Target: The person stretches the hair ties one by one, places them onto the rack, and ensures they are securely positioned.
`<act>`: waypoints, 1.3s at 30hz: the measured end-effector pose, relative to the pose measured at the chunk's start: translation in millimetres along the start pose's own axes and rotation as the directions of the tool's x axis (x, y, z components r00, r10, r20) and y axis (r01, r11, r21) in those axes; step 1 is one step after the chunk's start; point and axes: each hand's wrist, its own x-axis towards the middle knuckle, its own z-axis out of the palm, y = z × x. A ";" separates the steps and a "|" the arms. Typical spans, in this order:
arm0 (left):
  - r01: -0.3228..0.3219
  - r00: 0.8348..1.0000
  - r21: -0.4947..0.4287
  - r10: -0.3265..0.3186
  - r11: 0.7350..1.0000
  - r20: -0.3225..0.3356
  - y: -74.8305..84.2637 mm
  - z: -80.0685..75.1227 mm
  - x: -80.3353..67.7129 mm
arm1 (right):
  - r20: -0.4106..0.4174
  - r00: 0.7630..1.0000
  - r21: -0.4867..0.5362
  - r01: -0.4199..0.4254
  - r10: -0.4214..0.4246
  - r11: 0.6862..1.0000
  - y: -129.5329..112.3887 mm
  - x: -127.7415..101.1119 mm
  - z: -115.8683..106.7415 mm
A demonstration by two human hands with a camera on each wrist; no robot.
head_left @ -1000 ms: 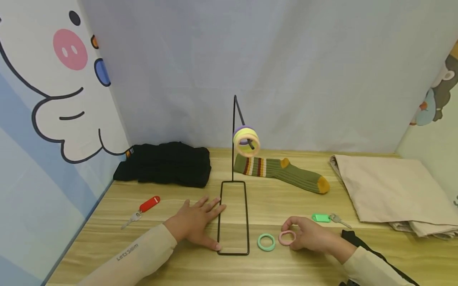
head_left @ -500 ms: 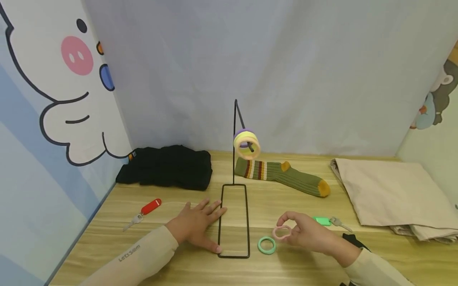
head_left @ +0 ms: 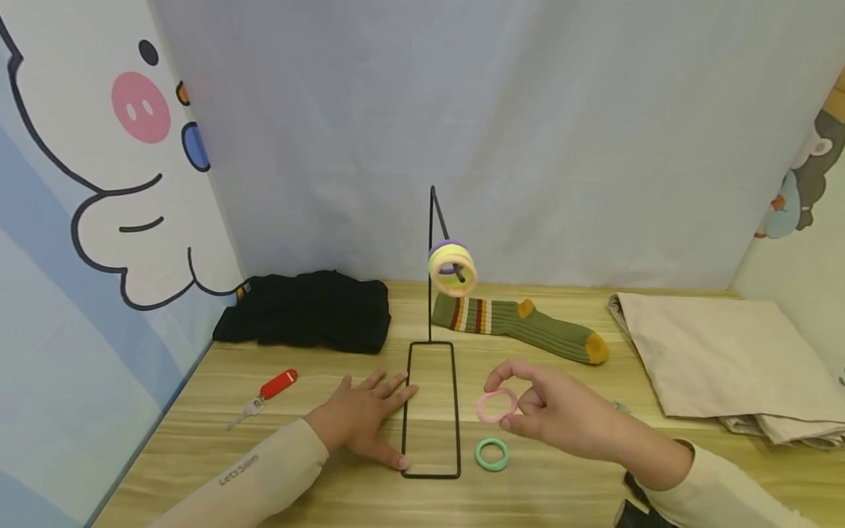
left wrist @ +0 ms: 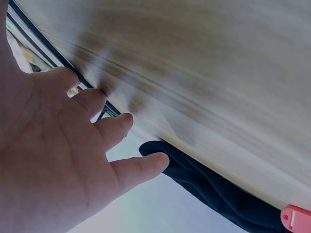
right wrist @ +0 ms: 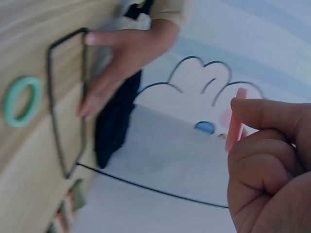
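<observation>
cream left sleeve (head_left: 264, 480), small dark lettering (head_left: 239, 471); right sleeve (head_left: 722, 480) also cream

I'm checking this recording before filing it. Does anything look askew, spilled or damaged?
Nothing stands out: no spill or damage shows. The black stand is upright, three rings hang on it, the left hand touches its base, and the right hand pinches the pink ring.

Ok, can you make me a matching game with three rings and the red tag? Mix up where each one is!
1. pink ring
2. green ring
3. yellow ring
4. red tag

A. hung on the stand
B. next to a key
C. held by the right hand
D. on the table, right of the stand

Pairs: 1-C, 2-D, 3-A, 4-B
</observation>
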 end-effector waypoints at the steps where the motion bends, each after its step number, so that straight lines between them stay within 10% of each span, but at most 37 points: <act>1: 0.002 1.000 0.001 -0.002 1.000 0.001 -0.1 0.1 -0.2 | -0.011 1.000 -0.002 0.029 -0.029 1.000 -7.4 -0.9 -1.4; 22: -0.009 1.000 -0.007 0.009 1.000 -0.015 -3.9 5.1 2.8 | -0.377 0.853 -0.057 0.368 -0.361 0.928 -97.2 9.1 -26.3; 39: -0.010 1.000 0.006 0.010 1.000 -0.027 -3.2 6.1 2.8 | -0.376 0.870 -0.002 0.343 -0.318 0.939 -76.5 18.7 -23.9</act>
